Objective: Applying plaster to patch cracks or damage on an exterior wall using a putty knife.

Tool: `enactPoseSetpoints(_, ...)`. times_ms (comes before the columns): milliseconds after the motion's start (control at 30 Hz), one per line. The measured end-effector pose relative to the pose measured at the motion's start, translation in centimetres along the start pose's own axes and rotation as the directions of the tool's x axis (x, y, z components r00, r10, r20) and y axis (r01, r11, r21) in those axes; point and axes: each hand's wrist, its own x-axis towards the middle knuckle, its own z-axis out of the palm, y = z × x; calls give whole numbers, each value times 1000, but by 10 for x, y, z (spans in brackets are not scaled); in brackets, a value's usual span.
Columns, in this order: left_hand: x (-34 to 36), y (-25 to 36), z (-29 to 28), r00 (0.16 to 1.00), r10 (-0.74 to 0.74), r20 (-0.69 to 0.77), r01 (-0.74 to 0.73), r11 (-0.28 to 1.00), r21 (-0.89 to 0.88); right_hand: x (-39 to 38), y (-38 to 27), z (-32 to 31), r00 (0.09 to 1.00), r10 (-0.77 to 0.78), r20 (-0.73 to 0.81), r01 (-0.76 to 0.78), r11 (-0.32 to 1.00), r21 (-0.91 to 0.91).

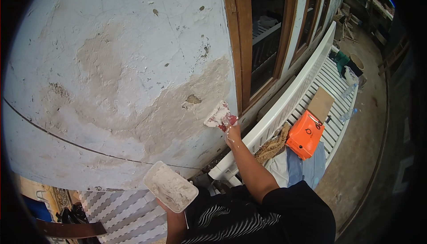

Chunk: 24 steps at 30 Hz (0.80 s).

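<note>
1. Cracked, white-painted wall [147,30]: it lies ahead and left of both hands, with a rough beige patch [178,110] low on it
2. White, rectangular plastic tub [195,193] of pale paste [171,186]: held from below by the left hand [163,205], fingers mostly hidden; long axis upper left to lower right
3. Red-handled, paste-smeared scraper [224,121]: gripped in the right hand [233,133], well apart from the left, blade toward upper left; wall contact unclear
4. Small, brown chipped hollow [193,99]: up-left of the blade, right hand nearer
</note>
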Motion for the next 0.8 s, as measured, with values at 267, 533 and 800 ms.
enactPoseSetpoints(267,-5,3,-3,998,45,-47,-45,999,-3,-15,22,42,997,58,-48,-47,976,215)
enactPoseSetpoints(533,-4,6,7,997,55,56,-51,995,-83,-23,16,34,999,-28,-44,35,987,160)
enactPoseSetpoints(800,-17,8,1,993,91,79,-89,996,-31,-13,40,-13,991,49,-126,-26,984,178)
